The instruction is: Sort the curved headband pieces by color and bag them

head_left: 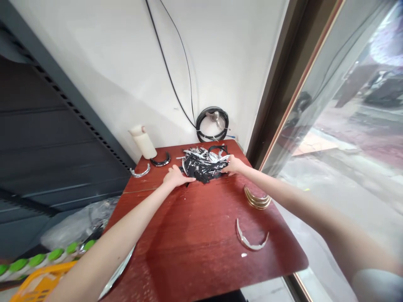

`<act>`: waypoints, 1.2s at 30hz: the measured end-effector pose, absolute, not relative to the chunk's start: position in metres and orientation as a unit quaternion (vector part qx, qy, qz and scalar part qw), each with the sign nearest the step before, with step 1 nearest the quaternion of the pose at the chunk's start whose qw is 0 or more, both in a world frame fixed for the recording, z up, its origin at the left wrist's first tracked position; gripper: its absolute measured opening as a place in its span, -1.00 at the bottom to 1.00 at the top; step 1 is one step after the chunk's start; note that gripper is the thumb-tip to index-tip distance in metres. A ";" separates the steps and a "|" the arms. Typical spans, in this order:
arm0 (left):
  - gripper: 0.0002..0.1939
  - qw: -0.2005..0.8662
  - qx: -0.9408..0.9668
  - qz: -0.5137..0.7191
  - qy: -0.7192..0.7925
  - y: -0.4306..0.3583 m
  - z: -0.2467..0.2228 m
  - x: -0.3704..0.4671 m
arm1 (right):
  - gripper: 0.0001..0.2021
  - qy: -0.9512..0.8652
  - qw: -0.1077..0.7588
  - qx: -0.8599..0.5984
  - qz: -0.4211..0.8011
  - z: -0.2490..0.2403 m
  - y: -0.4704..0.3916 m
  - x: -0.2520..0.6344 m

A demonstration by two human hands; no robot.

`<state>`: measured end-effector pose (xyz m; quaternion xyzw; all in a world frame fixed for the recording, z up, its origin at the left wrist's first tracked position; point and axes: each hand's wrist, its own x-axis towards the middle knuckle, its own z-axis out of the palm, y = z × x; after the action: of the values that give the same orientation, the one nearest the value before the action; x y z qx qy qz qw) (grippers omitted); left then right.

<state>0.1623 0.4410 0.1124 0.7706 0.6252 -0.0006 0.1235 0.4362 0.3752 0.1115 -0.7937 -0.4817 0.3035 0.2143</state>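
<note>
A tangled pile of thin black and silver strips (204, 170) lies toward the back of the red-brown table. Cupped against the pile's left side is my left hand (176, 178), its thumb stretched out along the front edge and apart from the fingers. My right hand (232, 165) touches the right side of the pile, with thumb and fingers apart. Some of its fingertips are hidden among the strips. A black curved band (217, 148) rests at the back of the pile.
On the table (189, 239) are black curved pieces (161, 162), a silver one (140, 173), gold ones (257, 201) and a pale arc (251, 245). A whitish bottle (143, 142) and coiled black cable (201, 133) stand by the wall. Glass borders the right; an orange basket (40, 283) sits lower left.
</note>
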 end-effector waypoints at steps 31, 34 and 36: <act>0.23 0.044 0.938 -0.024 0.343 0.505 0.115 0.198 | -0.74 -0.553 0.065 -0.759 0.336 0.135 0.430 0.463; 0.17 0.045 0.945 -0.007 0.324 0.494 0.111 0.215 | -0.77 -0.559 0.075 -0.763 0.316 0.139 0.435 0.463; 0.11 0.058 0.954 0.004 0.295 0.491 0.113 0.223 | -0.79 -0.567 0.068 -0.772 0.277 0.145 0.439 0.472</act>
<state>0.2234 0.4914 0.1127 0.9536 0.2953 0.0039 0.0584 0.4720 0.4394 0.1446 -0.7723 -0.5675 0.2773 0.0677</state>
